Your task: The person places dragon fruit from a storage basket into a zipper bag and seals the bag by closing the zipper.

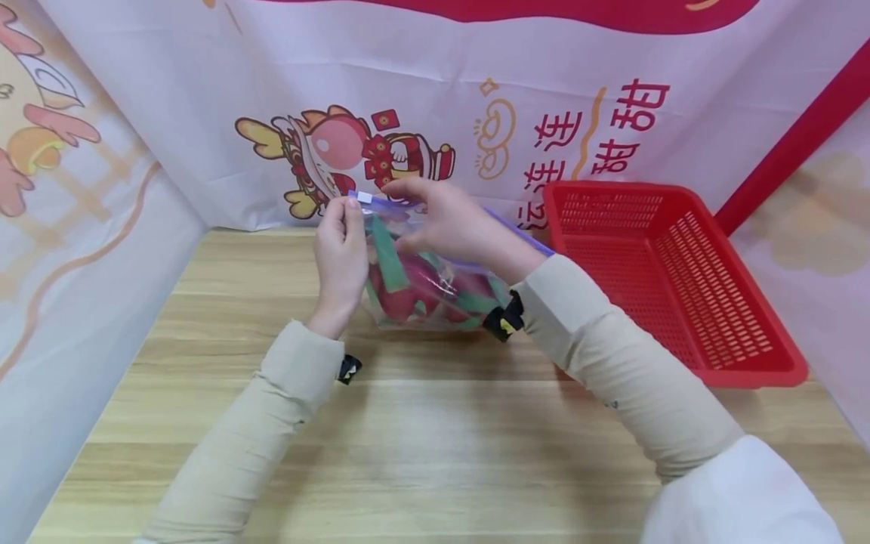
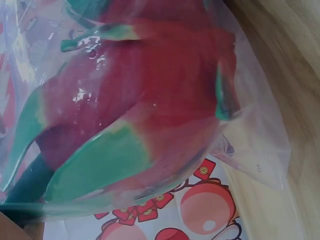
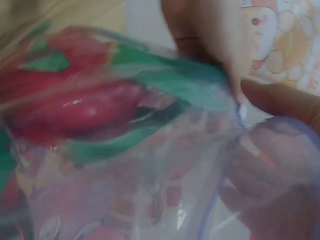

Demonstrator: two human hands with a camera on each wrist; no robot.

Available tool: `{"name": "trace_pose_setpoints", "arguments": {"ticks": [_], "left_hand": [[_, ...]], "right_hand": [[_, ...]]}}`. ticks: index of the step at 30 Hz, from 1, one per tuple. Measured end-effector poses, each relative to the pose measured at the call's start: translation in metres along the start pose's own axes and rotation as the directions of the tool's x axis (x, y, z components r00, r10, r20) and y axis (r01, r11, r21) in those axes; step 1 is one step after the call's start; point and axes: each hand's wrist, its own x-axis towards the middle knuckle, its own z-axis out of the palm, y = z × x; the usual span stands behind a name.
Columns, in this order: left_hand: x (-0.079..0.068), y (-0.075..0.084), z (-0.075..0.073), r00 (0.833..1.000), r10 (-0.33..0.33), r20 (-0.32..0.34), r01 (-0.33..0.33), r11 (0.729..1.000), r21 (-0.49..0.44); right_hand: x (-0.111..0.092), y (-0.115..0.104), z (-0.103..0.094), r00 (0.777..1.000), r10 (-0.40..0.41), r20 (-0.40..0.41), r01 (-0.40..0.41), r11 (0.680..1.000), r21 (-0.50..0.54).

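A clear zip bag (image 1: 435, 291) with a purple zip edge stands on the table, holding red dragon fruits (image 1: 401, 298) with green scales. My left hand (image 1: 342, 245) pinches the bag's upper left corner, beside the white zip slider (image 1: 365, 198). Across the top edge reaches my right hand (image 1: 451, 223), its fingers and thumb apart near the slider. Part of that hand (image 3: 270, 200) shows through the plastic in the right wrist view, blurred. A large dragon fruit (image 2: 150, 95) fills the left wrist view inside the bag.
A red plastic basket (image 1: 741, 302) with slotted walls stands to the right, close to my right forearm. The wooden table (image 1: 421, 438) meets a printed white cloth (image 1: 421, 83) at the back. Black straps (image 1: 504, 321) are worn at the wrists.
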Motion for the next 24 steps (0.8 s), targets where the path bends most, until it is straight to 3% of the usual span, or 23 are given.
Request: {"name": "trace_pose_setpoints", "arguments": {"ticks": [4, 10, 14, 19, 22, 24], "left_hand": [[0.000, 0.005, -0.003, 0.998, 0.010, 0.066, -0.010, 1.000, 0.008], [0.010, 0.015, -0.020, 0.979, 0.010, 0.203, -0.008, 1.000, -0.012], [0.023, 0.027, -0.035, 0.948, -0.014, 0.317, 0.003, 0.999, 0.036], [0.032, 0.041, -0.051, 0.885, -0.122, 0.450, 0.061, 0.987, 0.148], [0.032, 0.048, -0.055, 0.856, -0.174, 0.487, 0.099, 0.980, 0.175], [0.031, 0.051, -0.055, 0.849, -0.196, 0.490, 0.118, 0.975, 0.186]], "right_hand": [[0.005, 0.006, 0.001, 0.999, 0.044, -0.024, -0.045, 0.996, -0.080], [0.010, 0.015, -0.007, 0.998, 0.053, -0.022, -0.053, 0.998, -0.019], [0.013, 0.016, -0.011, 0.998, 0.056, 0.014, -0.056, 0.998, -0.009], [0.015, 0.015, -0.013, 0.994, 0.076, 0.084, -0.079, 0.997, 0.026], [0.016, 0.014, -0.013, 0.987, 0.113, 0.117, -0.123, 0.989, 0.077], [0.017, 0.013, -0.014, 0.981, 0.138, 0.135, -0.152, 0.983, 0.102]]}}
